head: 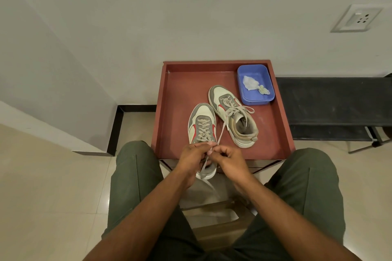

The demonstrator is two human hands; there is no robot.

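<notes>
Pinching lace [220,133], left hand [192,157] and right hand [228,158] overhang the tray [269,154] rim.

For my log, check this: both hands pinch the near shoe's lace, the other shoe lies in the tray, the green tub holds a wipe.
The tub is blue, not green; the head view shows it. Both the left hand and right hand pinch the lace of the near shoe, the other shoe lies in the tray, the tub holds a wipe.

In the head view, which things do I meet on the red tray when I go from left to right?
Nearer shoe → second shoe → blue tub, then the black bench beyond the tray.
</notes>
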